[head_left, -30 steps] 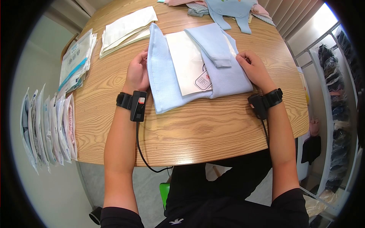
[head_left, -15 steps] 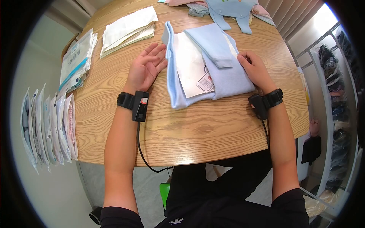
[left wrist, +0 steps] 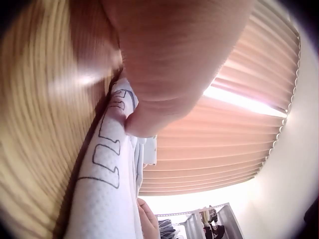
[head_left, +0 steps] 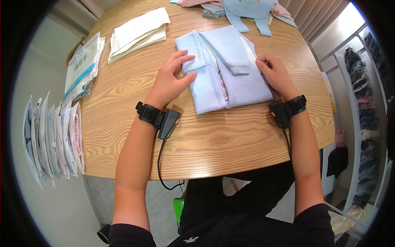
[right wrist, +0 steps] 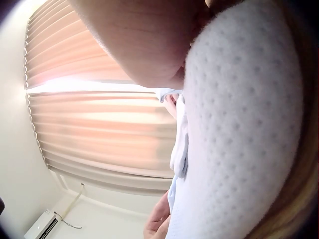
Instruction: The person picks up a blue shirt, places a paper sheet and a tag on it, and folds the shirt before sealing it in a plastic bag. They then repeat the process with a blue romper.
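Observation:
A light blue long-sleeved garment [head_left: 249, 88] lies on the wooden table, folded about a white printed card [head_left: 223, 84] that shows only as a narrow strip. One sleeve [head_left: 230, 51] is laid across the top. My left hand [head_left: 169, 80] rests on the folded-over left panel, fingers and thumb spread apart. Black outline printing [left wrist: 107, 159] shows on that panel's fabric in the left wrist view. At the right edge my right hand [head_left: 279, 76] pinches the garment, thumb on top and fingers curled. Dimpled fabric [right wrist: 244, 114] fills much of the right wrist view.
Behind on the left lie a stack of white sheets [head_left: 140, 31] and a pile of zip bags [head_left: 82, 64]. Several bagged garments [head_left: 53, 140] stand in a row at the left edge. More baby clothes [head_left: 251, 10] lie at the back; a shelf rack [head_left: 349, 103] stands right.
The garment's left panel has folded over to the right, covering most of the card. My left hand has moved right, from beside the panel onto it. My right hand has stayed at the right edge.

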The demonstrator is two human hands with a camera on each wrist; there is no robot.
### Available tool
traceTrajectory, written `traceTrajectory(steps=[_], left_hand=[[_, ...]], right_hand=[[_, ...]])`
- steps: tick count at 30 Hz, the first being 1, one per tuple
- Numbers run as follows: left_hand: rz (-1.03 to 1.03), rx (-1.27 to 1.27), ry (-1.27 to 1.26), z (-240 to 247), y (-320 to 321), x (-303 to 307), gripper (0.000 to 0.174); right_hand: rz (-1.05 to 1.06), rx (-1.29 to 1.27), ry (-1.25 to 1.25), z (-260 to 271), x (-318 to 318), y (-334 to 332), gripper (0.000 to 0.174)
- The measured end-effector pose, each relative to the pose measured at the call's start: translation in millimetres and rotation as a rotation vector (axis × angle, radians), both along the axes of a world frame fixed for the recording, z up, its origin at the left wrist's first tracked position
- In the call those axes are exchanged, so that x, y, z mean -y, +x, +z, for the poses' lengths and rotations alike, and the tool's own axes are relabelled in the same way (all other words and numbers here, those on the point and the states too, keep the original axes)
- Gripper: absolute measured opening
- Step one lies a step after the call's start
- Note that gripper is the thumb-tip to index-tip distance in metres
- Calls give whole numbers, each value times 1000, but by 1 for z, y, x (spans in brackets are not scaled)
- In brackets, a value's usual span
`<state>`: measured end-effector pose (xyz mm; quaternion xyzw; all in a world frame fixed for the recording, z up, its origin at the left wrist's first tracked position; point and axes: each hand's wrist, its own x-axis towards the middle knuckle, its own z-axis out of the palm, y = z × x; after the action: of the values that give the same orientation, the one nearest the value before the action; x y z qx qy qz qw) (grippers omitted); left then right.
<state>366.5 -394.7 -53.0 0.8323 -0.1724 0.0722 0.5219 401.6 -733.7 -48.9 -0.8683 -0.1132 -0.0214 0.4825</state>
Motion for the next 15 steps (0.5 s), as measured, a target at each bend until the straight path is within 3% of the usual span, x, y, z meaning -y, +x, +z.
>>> traceTrajectory(steps=[9, 15], left_hand=[[14, 111, 343, 5, -2, -2, 49], [19, 65, 311, 5, -3, -1, 48]], right_hand=[[9, -4, 7, 1, -1, -1, 23], [17, 18, -8, -3, -1, 0, 23]])
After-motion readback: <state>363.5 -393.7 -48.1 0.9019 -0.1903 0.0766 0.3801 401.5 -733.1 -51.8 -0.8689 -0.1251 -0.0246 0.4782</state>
